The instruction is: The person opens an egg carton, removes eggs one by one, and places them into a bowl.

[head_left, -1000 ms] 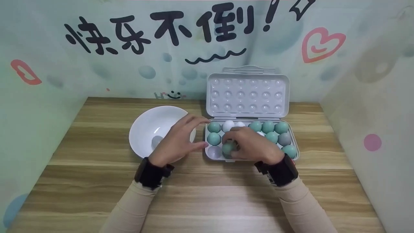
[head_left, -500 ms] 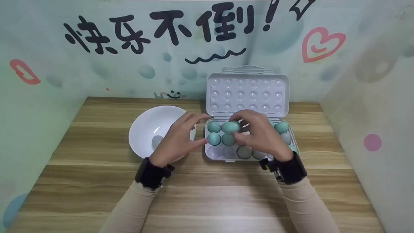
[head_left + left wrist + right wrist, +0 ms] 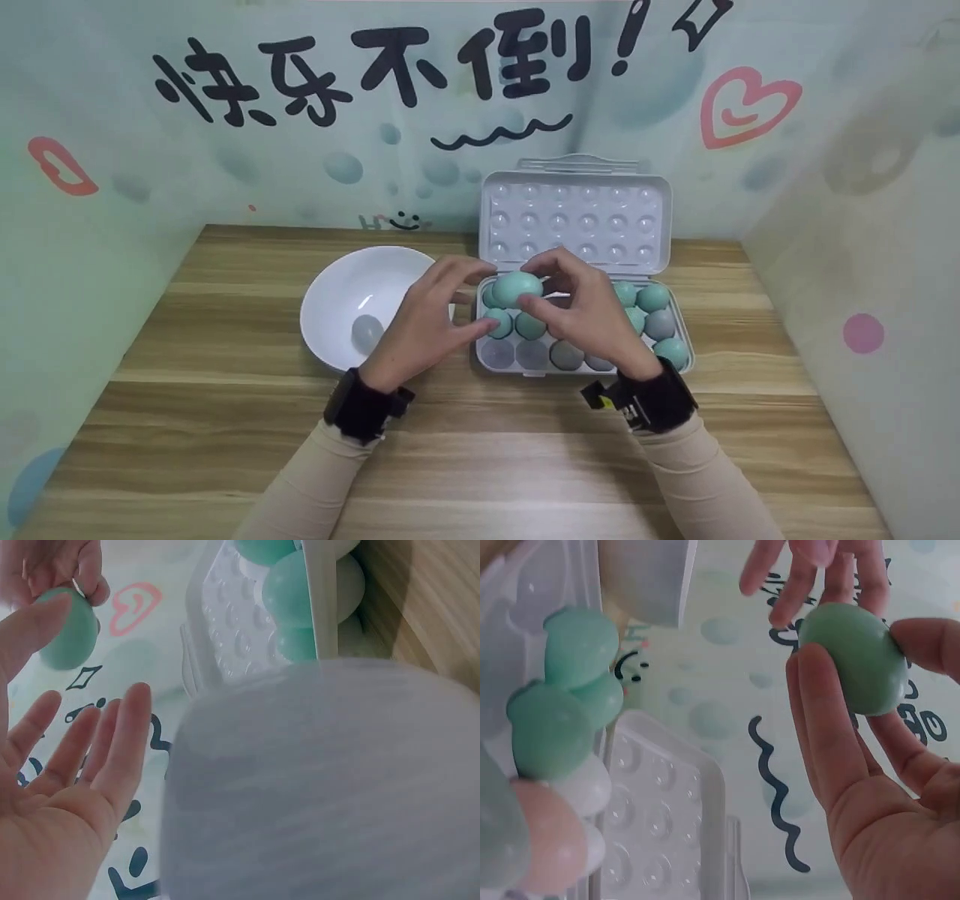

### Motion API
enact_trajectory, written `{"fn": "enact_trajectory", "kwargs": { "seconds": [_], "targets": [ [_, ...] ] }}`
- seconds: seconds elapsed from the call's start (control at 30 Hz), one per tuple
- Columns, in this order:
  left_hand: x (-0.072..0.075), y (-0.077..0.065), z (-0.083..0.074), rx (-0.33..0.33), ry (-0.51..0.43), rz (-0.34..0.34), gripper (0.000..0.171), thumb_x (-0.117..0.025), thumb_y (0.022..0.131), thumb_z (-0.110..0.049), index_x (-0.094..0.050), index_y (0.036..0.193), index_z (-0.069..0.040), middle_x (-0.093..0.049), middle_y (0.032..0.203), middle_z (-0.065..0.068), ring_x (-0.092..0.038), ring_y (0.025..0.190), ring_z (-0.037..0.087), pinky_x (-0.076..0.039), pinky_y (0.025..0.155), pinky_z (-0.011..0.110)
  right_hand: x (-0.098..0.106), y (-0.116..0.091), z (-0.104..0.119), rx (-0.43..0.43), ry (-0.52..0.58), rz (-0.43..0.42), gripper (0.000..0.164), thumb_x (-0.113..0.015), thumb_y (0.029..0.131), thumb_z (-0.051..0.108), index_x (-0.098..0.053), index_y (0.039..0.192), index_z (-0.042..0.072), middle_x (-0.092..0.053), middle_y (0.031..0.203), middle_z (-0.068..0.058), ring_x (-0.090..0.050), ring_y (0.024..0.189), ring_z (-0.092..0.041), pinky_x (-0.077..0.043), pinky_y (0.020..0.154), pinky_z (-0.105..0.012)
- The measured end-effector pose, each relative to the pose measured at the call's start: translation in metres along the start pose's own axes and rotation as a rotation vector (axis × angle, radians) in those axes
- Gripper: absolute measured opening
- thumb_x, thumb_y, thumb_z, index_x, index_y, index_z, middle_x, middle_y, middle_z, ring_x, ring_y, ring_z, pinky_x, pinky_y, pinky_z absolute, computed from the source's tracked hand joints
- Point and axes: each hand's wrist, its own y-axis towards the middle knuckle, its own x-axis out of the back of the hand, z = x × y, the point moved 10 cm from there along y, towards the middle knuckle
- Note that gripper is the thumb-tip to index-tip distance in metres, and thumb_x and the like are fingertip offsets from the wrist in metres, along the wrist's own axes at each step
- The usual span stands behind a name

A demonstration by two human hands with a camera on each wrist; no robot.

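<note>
In the head view my right hand (image 3: 596, 319) pinches a pale green egg (image 3: 517, 289) between thumb and fingers, raised over the left end of the egg box (image 3: 499, 367). My left hand (image 3: 420, 322) is just left of that egg, thumb and fingers spread, holding nothing. Its thumb overlaps the egg in the left wrist view. The right wrist view shows the held egg (image 3: 855, 658) up close, with the left fingers (image 3: 801, 589) behind it. More green eggs (image 3: 653, 298) and a greyish one (image 3: 660, 324) sit in the box, several partly hidden by the right hand.
A white bowl (image 3: 330, 289) stands left of the box, partly behind the left hand, with one greyish egg (image 3: 367, 334) inside. The box's dimpled lid (image 3: 574, 214) stands upright at the back, near the printed wall cloth (image 3: 247, 172). Bare wooden table (image 3: 480, 450) lies in front.
My right hand has lifted the green egg from the front row of the box and carried it up and left, toward the left hand. The left hand has shifted slightly right.
</note>
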Motion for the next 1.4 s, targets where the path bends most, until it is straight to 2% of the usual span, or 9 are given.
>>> {"fn": "enact_trajectory", "kwargs": {
  "seconds": [0.2, 0.33, 0.5, 0.73, 0.97, 1.07, 1.17, 1.27, 1.4],
  "targets": [
    [-0.002, -0.001, -0.007, -0.045, -0.042, -0.019, 0.056, -0.089, 0.086, -0.009, -0.06, 0.135, -0.005, -0.06, 0.13, 0.01, -0.066, 0.119, 0.016, -0.061, 0.09, 0.027, -0.012, -0.001, -0.002, -0.028, 0.06, 0.021, 0.031, -0.08, 0.096, 0.021, -0.069, 0.122, 0.009, -0.072, 0.116, -0.004, -0.071, 0.102, -0.021, -0.061, 0.094, -0.036],
    [-0.002, -0.003, -0.011, -0.069, -0.022, -0.04, 0.055, -0.09, 0.085, -0.01, -0.062, 0.132, -0.005, -0.061, 0.13, 0.009, -0.067, 0.117, 0.017, -0.06, 0.091, 0.024, -0.017, -0.001, -0.002, -0.044, 0.11, 0.043, 0.029, -0.079, 0.097, 0.019, -0.068, 0.122, 0.008, -0.071, 0.116, -0.006, -0.071, 0.103, -0.023, -0.06, 0.094, -0.037],
    [-0.002, -0.004, -0.015, -0.097, 0.033, -0.068, 0.05, -0.09, 0.086, -0.014, -0.065, 0.128, -0.007, -0.063, 0.126, 0.007, -0.064, 0.117, 0.014, -0.057, 0.095, 0.023, -0.022, -0.001, -0.001, -0.039, 0.114, 0.063, 0.027, -0.077, 0.098, 0.017, -0.067, 0.121, 0.005, -0.071, 0.118, -0.006, -0.07, 0.103, -0.022, -0.06, 0.094, -0.036],
    [-0.001, -0.004, -0.015, -0.087, 0.011, -0.086, 0.044, -0.089, 0.087, -0.013, -0.067, 0.125, -0.008, -0.064, 0.123, 0.005, -0.063, 0.114, 0.013, -0.058, 0.093, 0.02, -0.024, -0.001, 0.0, -0.04, 0.101, 0.083, 0.027, -0.076, 0.099, 0.018, -0.067, 0.122, 0.006, -0.07, 0.119, -0.005, -0.07, 0.103, -0.022, -0.06, 0.093, -0.035],
    [0.001, -0.001, -0.014, -0.078, 0.011, -0.05, 0.042, -0.088, 0.088, -0.012, -0.068, 0.124, -0.008, -0.065, 0.121, 0.005, -0.064, 0.112, 0.013, -0.059, 0.091, 0.021, -0.023, -0.002, 0.003, -0.034, 0.101, 0.127, 0.03, -0.075, 0.101, 0.02, -0.066, 0.126, 0.007, -0.071, 0.12, -0.006, -0.072, 0.104, -0.023, -0.061, 0.094, -0.037],
    [0.006, 0.0, -0.012, -0.06, 0.015, -0.031, 0.042, -0.088, 0.088, -0.014, -0.069, 0.125, -0.008, -0.065, 0.121, 0.005, -0.064, 0.111, 0.012, -0.059, 0.09, 0.021, -0.016, -0.003, 0.004, -0.03, 0.118, 0.123, 0.031, -0.074, 0.101, 0.018, -0.065, 0.128, 0.007, -0.07, 0.122, -0.007, -0.072, 0.106, -0.025, -0.061, 0.095, -0.04],
    [0.014, 0.0, -0.006, -0.01, 0.034, -0.009, 0.041, -0.088, 0.089, -0.015, -0.069, 0.125, -0.01, -0.065, 0.121, 0.001, -0.063, 0.111, 0.01, -0.059, 0.09, 0.021, -0.006, -0.003, 0.006, -0.017, 0.089, 0.104, 0.032, -0.074, 0.1, 0.017, -0.065, 0.13, 0.009, -0.07, 0.124, -0.005, -0.073, 0.107, -0.023, -0.062, 0.094, -0.042],
    [0.026, -0.002, -0.001, 0.028, 0.099, 0.0, 0.04, -0.088, 0.088, -0.015, -0.07, 0.124, -0.011, -0.066, 0.12, 0.0, -0.062, 0.11, 0.009, -0.058, 0.09, 0.021, 0.003, -0.004, 0.008, 0.003, 0.022, 0.091, 0.035, -0.076, 0.099, 0.017, -0.065, 0.132, 0.011, -0.07, 0.127, -0.001, -0.072, 0.109, -0.019, -0.062, 0.093, -0.039],
    [0.043, -0.007, 0.005, 0.036, 0.208, 0.016, 0.039, -0.089, 0.086, -0.013, -0.071, 0.12, -0.01, -0.067, 0.117, 0.002, -0.063, 0.107, 0.014, -0.058, 0.09, 0.027, 0.011, -0.004, 0.012, 0.054, -0.078, 0.086, 0.041, -0.078, 0.096, 0.015, -0.065, 0.135, 0.012, -0.068, 0.13, 0.001, -0.069, 0.113, -0.016, -0.061, 0.094, -0.038]
  ]
}}
